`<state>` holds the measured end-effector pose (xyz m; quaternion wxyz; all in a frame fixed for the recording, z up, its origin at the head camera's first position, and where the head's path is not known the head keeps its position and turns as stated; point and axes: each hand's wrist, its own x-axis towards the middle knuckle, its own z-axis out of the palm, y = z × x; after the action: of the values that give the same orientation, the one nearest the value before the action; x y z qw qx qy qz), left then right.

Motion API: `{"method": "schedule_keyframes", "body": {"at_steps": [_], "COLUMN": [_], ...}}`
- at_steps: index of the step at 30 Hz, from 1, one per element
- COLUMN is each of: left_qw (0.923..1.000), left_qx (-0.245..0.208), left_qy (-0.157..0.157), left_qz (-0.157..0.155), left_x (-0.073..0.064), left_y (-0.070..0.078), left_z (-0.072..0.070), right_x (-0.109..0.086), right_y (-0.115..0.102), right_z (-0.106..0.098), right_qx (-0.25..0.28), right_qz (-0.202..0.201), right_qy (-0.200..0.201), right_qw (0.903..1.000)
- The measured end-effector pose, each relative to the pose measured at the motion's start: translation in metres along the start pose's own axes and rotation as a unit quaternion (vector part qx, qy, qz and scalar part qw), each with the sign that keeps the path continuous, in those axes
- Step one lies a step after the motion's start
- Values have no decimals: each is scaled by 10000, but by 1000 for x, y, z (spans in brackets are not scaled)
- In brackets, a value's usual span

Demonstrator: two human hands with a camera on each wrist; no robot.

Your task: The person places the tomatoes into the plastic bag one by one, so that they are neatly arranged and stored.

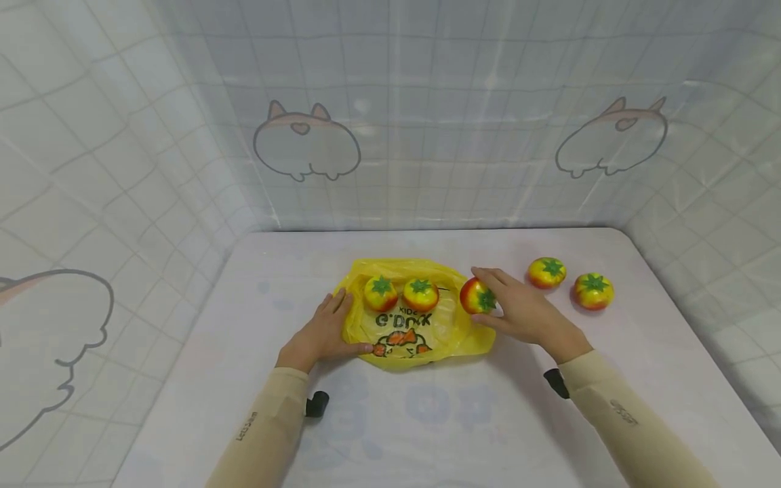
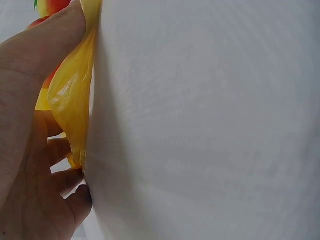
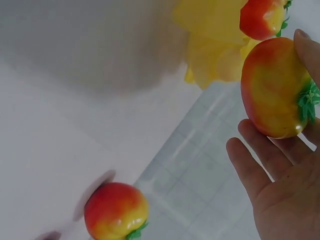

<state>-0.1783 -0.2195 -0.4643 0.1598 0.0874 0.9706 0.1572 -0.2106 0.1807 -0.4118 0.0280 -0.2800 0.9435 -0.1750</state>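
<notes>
A yellow plastic bag (image 1: 451, 332) with a printed cartoon lies on the table. Two red-and-yellow tomatoes with green leafy tops, the left tomato (image 1: 379, 293) and the right tomato (image 1: 421, 295), sit side by side on its printed face. My left hand (image 1: 329, 330) rests along the bag's left edge, fingers spread; its thumb touches yellow film (image 2: 72, 95) in the left wrist view. My right hand (image 1: 518, 305) grips a third tomato (image 1: 476, 296) between thumb and fingers over the bag's right side. In the right wrist view this held tomato (image 3: 275, 87) is tilted, its leaves towards the palm.
Two more tomatoes stand on the table to the right of my right hand: a farther one (image 1: 546, 272) and a nearer one (image 1: 592, 291). The white table (image 1: 390, 434) ends at a back edge before a tiled-pattern curtain (image 1: 451, 196). Similar sheets hang on both sides.
</notes>
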Motion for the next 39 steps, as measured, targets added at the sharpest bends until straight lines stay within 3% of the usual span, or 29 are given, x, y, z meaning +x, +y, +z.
{"method": "schedule_keyframes", "body": {"at_steps": [9,26,39], "left_qw": [9997,10000,9999], "left_qx": [-10,65,9], "left_qy": [-134,-31,-89], "left_qz": [-196,-15,-131], "left_x": [-4,-1,-3], "left_y": [1,1,3], "left_z": [0,-3,-4], "right_x": [6,12,21], "right_y": [-7,-11,-15], "right_z": [10,17,24], "right_qx": [22,-40,15], "right_qz": [-55,-258,-417], "right_qy": [-54,11,11], "right_qw": [10000,9997,9991]}}
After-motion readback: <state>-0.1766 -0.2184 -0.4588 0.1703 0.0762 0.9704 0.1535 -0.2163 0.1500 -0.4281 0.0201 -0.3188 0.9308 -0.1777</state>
